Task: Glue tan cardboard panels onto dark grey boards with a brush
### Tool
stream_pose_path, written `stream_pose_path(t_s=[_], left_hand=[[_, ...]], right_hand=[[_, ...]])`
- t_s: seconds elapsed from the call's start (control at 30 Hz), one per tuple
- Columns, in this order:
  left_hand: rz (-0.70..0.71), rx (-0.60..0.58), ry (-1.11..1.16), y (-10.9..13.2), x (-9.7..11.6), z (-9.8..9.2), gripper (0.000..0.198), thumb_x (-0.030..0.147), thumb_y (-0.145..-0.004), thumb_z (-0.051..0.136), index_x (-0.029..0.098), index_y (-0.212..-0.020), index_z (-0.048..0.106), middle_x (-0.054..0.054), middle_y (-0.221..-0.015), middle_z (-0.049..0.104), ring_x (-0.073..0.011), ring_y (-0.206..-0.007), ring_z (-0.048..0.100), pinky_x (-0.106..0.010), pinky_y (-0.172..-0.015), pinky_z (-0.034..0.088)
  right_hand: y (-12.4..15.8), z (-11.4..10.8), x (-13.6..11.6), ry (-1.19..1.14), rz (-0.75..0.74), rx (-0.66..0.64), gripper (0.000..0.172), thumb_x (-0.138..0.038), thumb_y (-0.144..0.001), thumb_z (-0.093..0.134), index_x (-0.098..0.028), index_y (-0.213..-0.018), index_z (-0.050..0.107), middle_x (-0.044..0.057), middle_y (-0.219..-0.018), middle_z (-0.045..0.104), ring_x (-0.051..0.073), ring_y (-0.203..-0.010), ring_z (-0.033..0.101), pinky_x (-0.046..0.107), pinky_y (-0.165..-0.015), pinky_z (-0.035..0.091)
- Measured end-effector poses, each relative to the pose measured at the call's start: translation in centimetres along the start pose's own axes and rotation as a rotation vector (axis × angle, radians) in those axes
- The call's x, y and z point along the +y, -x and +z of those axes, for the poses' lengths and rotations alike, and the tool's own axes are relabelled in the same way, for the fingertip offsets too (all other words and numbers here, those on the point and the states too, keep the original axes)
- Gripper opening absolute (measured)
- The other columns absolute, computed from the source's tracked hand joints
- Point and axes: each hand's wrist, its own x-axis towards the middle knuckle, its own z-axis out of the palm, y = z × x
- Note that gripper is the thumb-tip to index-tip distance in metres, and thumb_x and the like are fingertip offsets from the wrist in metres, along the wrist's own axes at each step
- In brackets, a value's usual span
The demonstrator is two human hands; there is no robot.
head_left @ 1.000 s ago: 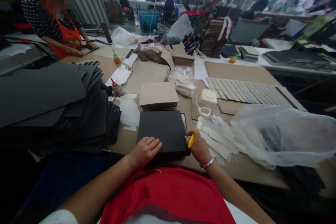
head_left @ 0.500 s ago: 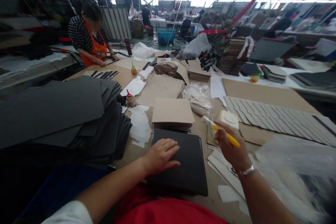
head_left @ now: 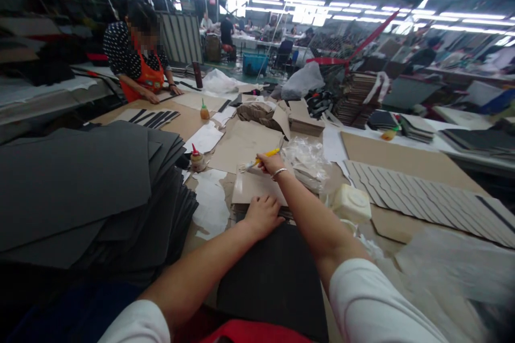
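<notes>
The right grip pinches a yellow-handled glue brush, its bristle end held over a stack of tan card sheets on the desk. The left grip lies spread, its fingers flat on the stack's near edge. A black board sits nearest the body, in front of the stack. To the left rises a tall pile of dark grey sheets, so much material appears left to handle. Whether the top card carries glue is too hard to tell.
</notes>
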Motion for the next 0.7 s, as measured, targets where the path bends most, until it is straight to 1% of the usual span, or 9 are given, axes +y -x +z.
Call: stream_pose_path(t_s=[0.07,0.13,0.23,0.3,0.37,0.43,0.53,0.6,0.7], left_hand=[[-0.021,-0.017,-0.015,-0.5,-0.2,-0.5,0.037,0.045,-0.082,0.056,0.019,-0.109,0.056,-0.010,-0.125,0.053,-0.0265,-0.108,0.050,-0.042,-0.084,0.043],[-0.057,-0.049,-0.029,-1.1,-0.5,-0.9,0.034,0.041,-0.081,0.059,0.020,-0.108,0.057,-0.011,-0.125,0.052,-0.0275,-0.107,0.050,-0.042,-0.083,0.044],[-0.064,-0.113,-0.033,-2.3,-1.1,-1.3,0.033,0.036,-0.079,0.062,0.017,-0.106,0.058,-0.011,-0.113,0.057,-0.0277,-0.105,0.051,-0.039,-0.082,0.045],[-0.041,-0.144,-0.028,-3.0,-1.5,-1.6,0.033,0.035,-0.078,0.063,0.015,-0.104,0.059,-0.012,-0.107,0.059,-0.0271,-0.102,0.053,-0.036,-0.082,0.046],[-0.021,-0.179,-0.023,-3.6,-2.0,-2.0,0.035,0.037,-0.076,0.064,0.015,-0.103,0.061,-0.012,-0.106,0.060,-0.0263,-0.101,0.054,-0.034,-0.082,0.046],[-0.010,-0.213,-0.021,-4.0,-2.5,-2.5,0.038,0.041,-0.074,0.066,0.016,-0.102,0.062,-0.011,-0.105,0.060,-0.0254,-0.100,0.056,-0.032,-0.082,0.045],[0.005,-0.246,-0.025,-4.4,-2.9,-3.0,0.041,0.045,-0.072,0.065,0.016,-0.101,0.064,-0.011,-0.105,0.062,-0.0241,-0.097,0.058,-0.029,-0.081,0.045],[0.019,-0.259,-0.031,-4.6,-3.0,-3.3,0.040,0.046,-0.074,0.063,0.016,-0.100,0.066,-0.011,-0.104,0.063,-0.0237,-0.096,0.059,-0.028,-0.079,0.045],[0.054,-0.272,-0.040,-4.7,-2.5,-3.8,0.031,0.041,-0.077,0.059,0.017,-0.094,0.067,-0.009,-0.097,0.065,-0.0221,-0.090,0.061,-0.027,-0.075,0.045]], right_hand=[[-0.3,-2.2,0.6,0.015,0.016,0.093,0.016,-0.026,-0.080,0.053,-0.013,-0.072,0.058,-0.005,-0.041,0.052,0.004,-0.031,0.040,0.014,-0.034,0.034],[0.3,-5.2,1.4,0.045,0.027,0.179,0.017,-0.026,-0.080,0.052,-0.013,-0.071,0.058,-0.004,-0.041,0.051,0.004,-0.031,0.039,0.015,-0.034,0.033],[2.4,-9.7,2.4,0.104,-0.005,0.275,0.019,-0.028,-0.082,0.050,-0.014,-0.076,0.061,-0.003,-0.046,0.054,0.005,-0.034,0.040,0.017,-0.036,0.034],[4.1,-11.4,2.9,0.153,-0.085,0.280,0.016,-0.029,-0.080,0.055,-0.016,-0.083,0.065,-0.001,-0.058,0.062,0.007,-0.042,0.048,0.018,-0.044,0.040],[5.9,-12.1,3.6,0.310,-0.258,0.198,0.015,-0.028,-0.076,0.063,-0.020,-0.087,0.068,0.001,-0.075,0.068,0.010,-0.060,0.058,0.021,-0.059,0.046],[8.0,-12.1,4.7,0.568,-0.472,0.077,0.016,-0.027,-0.075,0.065,-0.021,-0.089,0.070,0.004,-0.086,0.069,0.014,-0.075,0.062,0.025,-0.072,0.047],[11.9,-12.3,6.7,0.841,-0.684,-0.034,0.022,-0.030,-0.081,0.058,-0.019,-0.097,0.070,0.009,-0.087,0.068,0.017,-0.077,0.062,0.029,-0.073,0.046],[14.7,-13.0,7.7,0.822,-0.736,-0.058,0.024,-0.032,-0.084,0.055,-0.019,-0.099,0.069,0.009,-0.086,0.068,0.017,-0.076,0.062,0.028,-0.071,0.047],[18.4,-14.1,7.8,0.570,-0.706,0.020,0.026,-0.038,-0.084,0.055,-0.020,-0.097,0.068,0.007,-0.085,0.069,0.014,-0.070,0.063,0.027,-0.066,0.049]])
